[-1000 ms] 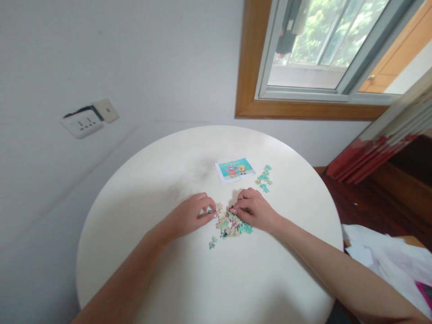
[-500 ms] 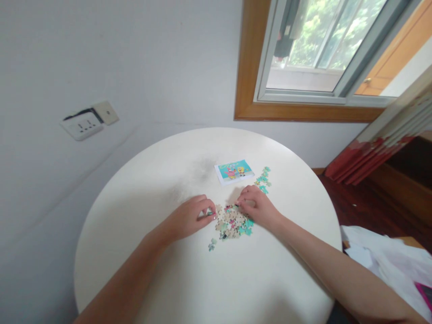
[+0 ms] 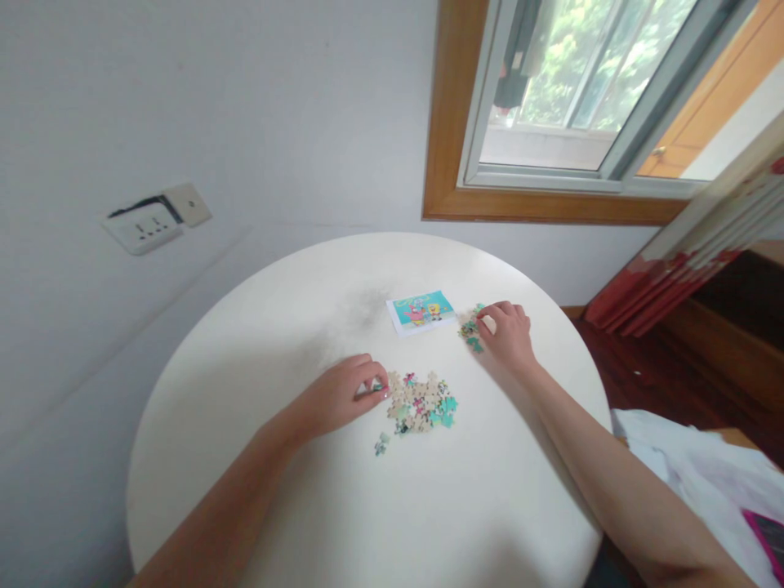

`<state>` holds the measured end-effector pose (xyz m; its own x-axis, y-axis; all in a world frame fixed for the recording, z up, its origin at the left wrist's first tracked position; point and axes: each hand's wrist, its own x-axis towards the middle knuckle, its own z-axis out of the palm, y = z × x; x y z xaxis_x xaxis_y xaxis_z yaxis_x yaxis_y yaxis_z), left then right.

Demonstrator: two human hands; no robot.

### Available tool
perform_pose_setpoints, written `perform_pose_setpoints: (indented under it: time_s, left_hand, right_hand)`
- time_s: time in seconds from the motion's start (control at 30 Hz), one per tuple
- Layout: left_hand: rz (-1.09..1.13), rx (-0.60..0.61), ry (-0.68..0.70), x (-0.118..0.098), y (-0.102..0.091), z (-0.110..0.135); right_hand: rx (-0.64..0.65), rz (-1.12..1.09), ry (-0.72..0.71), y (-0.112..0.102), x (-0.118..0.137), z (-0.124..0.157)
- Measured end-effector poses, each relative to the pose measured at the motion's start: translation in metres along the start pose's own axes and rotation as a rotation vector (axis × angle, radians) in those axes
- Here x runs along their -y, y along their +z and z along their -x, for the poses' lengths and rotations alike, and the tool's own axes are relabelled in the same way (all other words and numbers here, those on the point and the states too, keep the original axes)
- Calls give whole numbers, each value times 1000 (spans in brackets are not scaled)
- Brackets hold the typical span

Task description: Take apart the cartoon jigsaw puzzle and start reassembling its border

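Left hand (image 3: 340, 398) pinches a piece (image 3: 379, 387) by the puzzle (image 3: 421, 403), right hand (image 3: 510, 333) curls fingers on the pile (image 3: 469, 328) beside the card (image 3: 420, 310), its words too tiny to read

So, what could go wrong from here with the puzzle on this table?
1. The left hand is at the edge of the puzzle; a push may break the joined part.
2. The right hand is on the pile, not far from the rim of the table; a sweep could knock pieces off.
3. The loose piece lies apart, near the left hand, which might brush it away.
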<state>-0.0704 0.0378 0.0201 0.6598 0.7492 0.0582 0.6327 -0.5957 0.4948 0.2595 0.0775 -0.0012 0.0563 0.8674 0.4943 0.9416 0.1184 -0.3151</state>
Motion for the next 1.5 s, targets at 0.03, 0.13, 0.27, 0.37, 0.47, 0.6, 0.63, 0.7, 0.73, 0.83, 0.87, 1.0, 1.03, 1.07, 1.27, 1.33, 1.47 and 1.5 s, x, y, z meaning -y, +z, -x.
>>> perform_pose_setpoints:
  time_s: [0.03,0.13,0.27,0.37,0.47,0.6,0.63,0.7,0.73,0.83,0.87,1.0,1.03,1.07,1.27,1.33,1.47,1.5]
  left_hand:
    - [2,3,0,0,0,0]
    - [13,19,-3,2,-1,1]
    - [47,26,-14,6,-2,2]
    - [58,15,-20,7,-1,2]
    - [43,7,-24,6,-1,1]
    - [48,7,-41,2,-2,0]
    - [57,8,-49,2,-3,0]
    - [65,5,-54,2,-3,-1]
    - [61,-3,-50,2,-3,-2]
    - [35,-36,-21,5,-3,-3]
    - [31,-43,-16,6,-3,-3]
    - [39,-50,-18,11,-2,-4]
    - [41,-49,-15,12,-2,-4]
    - [41,-48,-12,12,-2,-3]
    - [61,-71,-62,13,-1,-2]
    - [99,-85,-111,12,-1,-1]
    - [139,-99,-147,9,-3,0]
    - [133,-101,-136,7,-4,1]
  right_hand:
    - [3,-39,-25,-1,4,2]
    - [64,-198,-153,-2,20,12]
    - [191,-342,-345,-1,48,28]
    - [256,-369,-445,2,59,36]
    - [299,-369,-505,4,61,39]
    - [315,-371,-518,3,58,38]
    - [316,-372,-516,3,58,37]
    - [320,-375,-516,2,59,37]
    - [324,-377,-518,2,59,37]
    - [340,-381,-531,2,60,38]
    - [344,-380,-534,2,59,38]
    - [347,-374,-539,2,59,37]
    - [347,-375,-538,2,59,37]
    - [346,-376,-539,2,58,36]
    - [332,-386,-537,1,58,35]
    - [327,-397,-536,-1,58,35]
    - [374,-457,-601,-10,65,38]
    - [395,-478,-626,-12,69,40]
